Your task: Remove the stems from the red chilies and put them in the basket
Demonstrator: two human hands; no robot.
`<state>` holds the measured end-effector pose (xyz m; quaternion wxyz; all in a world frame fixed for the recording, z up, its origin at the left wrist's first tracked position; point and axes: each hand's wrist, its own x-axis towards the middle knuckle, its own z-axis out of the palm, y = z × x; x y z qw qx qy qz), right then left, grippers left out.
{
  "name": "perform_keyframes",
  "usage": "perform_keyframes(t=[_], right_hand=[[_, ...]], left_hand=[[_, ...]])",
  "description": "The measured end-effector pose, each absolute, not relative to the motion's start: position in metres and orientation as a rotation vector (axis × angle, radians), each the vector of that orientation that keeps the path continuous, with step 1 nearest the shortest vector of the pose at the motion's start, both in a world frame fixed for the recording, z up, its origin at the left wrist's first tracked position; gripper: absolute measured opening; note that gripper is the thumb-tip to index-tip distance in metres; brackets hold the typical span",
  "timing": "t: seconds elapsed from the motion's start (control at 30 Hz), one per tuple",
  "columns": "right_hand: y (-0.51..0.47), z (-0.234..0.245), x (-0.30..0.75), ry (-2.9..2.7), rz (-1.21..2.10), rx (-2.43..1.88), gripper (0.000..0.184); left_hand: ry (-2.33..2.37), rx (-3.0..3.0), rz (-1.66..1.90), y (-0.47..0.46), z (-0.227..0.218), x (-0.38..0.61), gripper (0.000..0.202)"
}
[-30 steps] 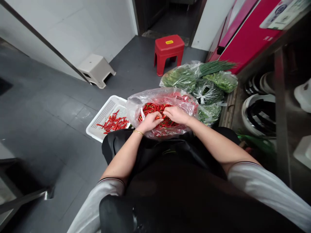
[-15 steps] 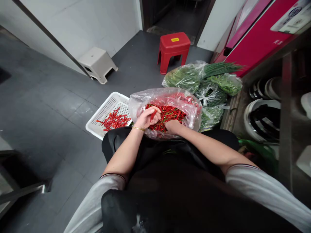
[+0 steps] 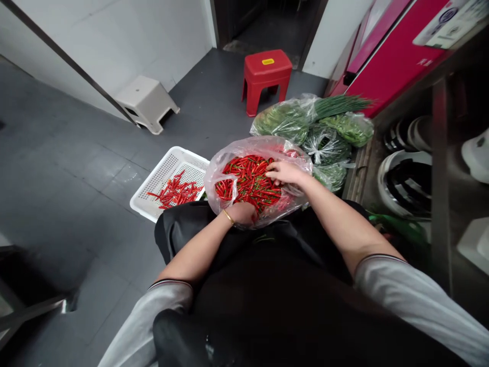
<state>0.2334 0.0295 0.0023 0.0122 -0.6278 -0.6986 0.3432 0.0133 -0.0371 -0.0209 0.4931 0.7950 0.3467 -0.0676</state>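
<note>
Since the earlier picture both hands are changing places: the left hand (image 3: 243,213) is dropping from above the pile to the near edge of the plastic bag (image 3: 214,171), and the right hand (image 3: 286,172) is moving up from that edge to the far side of the pile.

Now the right hand is lying open on the red chillies (image 3: 246,181) inside the bag, its fingers (image 3: 272,172) spreading and touching the top ones without pinching any. The left hand is curling closed at the bag's rim with its back to the camera; whether it is gripping chillies or only the plastic, I cannot tell. More chillies are lying in the white basket (image 3: 165,171) on the floor just beside the bag, on the person's left. Bags of green vegetables (image 3: 284,121) are standing behind it.

In my judgement, the work is going better if the left hand is keeping the soft rim steady and open while the right hand is picking only a few chillies at once, from the top, so none are sliding over the edge.
</note>
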Motion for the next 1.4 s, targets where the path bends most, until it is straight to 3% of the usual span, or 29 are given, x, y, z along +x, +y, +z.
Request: perform_keyframes(t=[0.17,0.33,0.5,0.67,0.83,1.03,1.1,1.2,1.33,1.4], right_hand=[[0.007,0.004,0.219,-2.451,0.61,-1.908,0.021],[-0.006,-0.012,0.195,-2.843,0.552,-1.906,0.021],[0.006,0.014,0.211,-2.458,0.878,-1.69,0.019],[-0.01,0.04,0.192,-2.214,0.806,-1.519,0.016],[-0.031,0.044,0.192,-2.053,1.078,-1.297,0.06],[-0.042,0.058,0.207,-2.087,1.085,-1.324,0.07],[-0.042,0.066,0.221,-2.148,1.069,-1.368,0.063],[-0.047,0.061,0.263,-2.308,0.97,-1.663,0.034],[-0.065,0.008,0.306,-2.839,0.847,-2.363,0.014],[-0.078,-0.024,0.305,-3.035,0.999,-2.273,0.012]], left_hand=[[0.916,2.075,-0.148,-0.006,-0.015,-0.007,0.009],[1.161,2.04,0.132,0.002,-0.013,-0.008,0.01],[1.141,1.635,0.584,-0.005,-0.003,0.005,0.028],[1.01,1.155,0.757,-0.013,0.006,0.022,0.042],[0.911,1.032,0.77,-0.015,0.011,0.03,0.04],[0.892,1.317,0.633,-0.019,0.017,0.038,0.036],[0.924,1.359,0.645,-0.017,0.017,0.037,0.037],[0.975,1.259,0.722,-0.012,0.015,0.029,0.033],[0.939,1.07,0.783,-0.009,0.012,0.022,0.029],[0.922,1.072,0.782,-0.009,0.012,0.022,0.028]])
